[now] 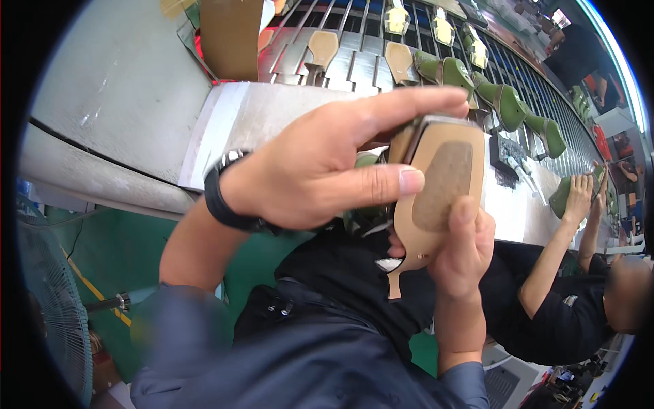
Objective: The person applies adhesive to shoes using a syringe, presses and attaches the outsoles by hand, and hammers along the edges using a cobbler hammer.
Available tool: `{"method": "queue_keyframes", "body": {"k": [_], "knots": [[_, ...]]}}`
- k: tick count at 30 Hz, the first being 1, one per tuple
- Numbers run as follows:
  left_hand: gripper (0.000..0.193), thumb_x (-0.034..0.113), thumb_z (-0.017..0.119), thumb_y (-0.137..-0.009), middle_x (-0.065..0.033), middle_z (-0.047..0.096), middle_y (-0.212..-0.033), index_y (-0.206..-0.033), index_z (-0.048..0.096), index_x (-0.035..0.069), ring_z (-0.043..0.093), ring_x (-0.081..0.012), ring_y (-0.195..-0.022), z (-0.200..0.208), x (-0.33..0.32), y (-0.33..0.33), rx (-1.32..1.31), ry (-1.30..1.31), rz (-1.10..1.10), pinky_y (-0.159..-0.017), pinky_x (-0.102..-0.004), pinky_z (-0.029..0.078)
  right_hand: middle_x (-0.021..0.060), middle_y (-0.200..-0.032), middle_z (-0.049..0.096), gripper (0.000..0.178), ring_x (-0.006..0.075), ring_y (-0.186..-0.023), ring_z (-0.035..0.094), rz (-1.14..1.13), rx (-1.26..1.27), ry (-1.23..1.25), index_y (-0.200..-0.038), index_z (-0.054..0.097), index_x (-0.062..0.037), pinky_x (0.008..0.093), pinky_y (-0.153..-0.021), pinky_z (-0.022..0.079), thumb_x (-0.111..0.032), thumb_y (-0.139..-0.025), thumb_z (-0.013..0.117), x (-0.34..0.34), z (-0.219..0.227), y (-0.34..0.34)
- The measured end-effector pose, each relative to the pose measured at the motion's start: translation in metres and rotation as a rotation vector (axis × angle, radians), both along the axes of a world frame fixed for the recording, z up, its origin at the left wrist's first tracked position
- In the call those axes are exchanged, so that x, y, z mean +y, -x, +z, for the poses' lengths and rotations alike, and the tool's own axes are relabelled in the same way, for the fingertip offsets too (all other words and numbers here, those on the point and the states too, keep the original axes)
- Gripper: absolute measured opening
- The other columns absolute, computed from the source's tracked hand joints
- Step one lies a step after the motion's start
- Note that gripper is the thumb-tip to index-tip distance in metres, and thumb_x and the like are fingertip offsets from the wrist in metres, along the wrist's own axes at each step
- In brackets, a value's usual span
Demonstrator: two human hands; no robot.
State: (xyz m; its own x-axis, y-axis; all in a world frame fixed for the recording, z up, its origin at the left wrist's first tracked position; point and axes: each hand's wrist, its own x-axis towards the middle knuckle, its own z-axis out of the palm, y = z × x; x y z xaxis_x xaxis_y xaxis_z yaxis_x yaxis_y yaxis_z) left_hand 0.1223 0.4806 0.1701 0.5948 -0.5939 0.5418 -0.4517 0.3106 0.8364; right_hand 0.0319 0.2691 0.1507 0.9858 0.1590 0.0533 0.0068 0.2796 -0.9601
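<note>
Between my two hands is a shoe with its tan sole [409,225] turned up toward me. The sole has a darker textured patch in its middle and narrows to a strip at the lower end. My right hand [466,249] grips it from the right, thumb pressed on the sole. From the left, my left hand [320,160] holds the front part; its thumb lies on the sole's edge and its forefinger stretches along the toe end. The other fingers of the left hand are hidden behind the shoe. A black band circles my left wrist.
Beyond the pale bench edge [266,105] runs a rack of metal bars with tan soles [323,48] and green shoes [501,102]. A cardboard box [230,37] stands at the far left, a fan [51,300] below it. At right a co-worker's hands [579,194] hold a green shoe.
</note>
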Motion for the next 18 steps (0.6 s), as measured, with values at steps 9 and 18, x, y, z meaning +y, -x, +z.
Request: {"method": "queue_keyframes", "body": {"k": [9,18], "knots": [[0.039,0.027,0.056,-0.106,-0.034,0.07,-0.118,-0.12,0.066,-0.008,0.073,-0.0368,-0.107,0.006,0.026,0.064,0.204,0.065,0.317,-0.094,-0.0455,0.059,0.0071,-0.06,0.057,0.027,0.0233,-0.048,0.058,0.125,-0.386,0.44,-0.093,0.072,-0.0024,0.0332,-0.048,0.047,-0.021,-0.106,0.059,0.029,-0.003,0.028],[0.023,0.008,0.08,-0.089,-0.0192,0.072,-0.091,-0.095,0.059,0.001,0.074,-0.0253,-0.084,0.027,0.041,0.074,0.167,-0.086,0.594,-0.082,-0.0379,0.062,0.0094,-0.062,0.059,0.014,0.0284,-0.049,0.061,0.181,-0.514,0.537,-0.092,0.069,-0.0035,0.0383,-0.046,0.047,-0.016,-0.093,0.076,0.061,0.001,0.021]]}}
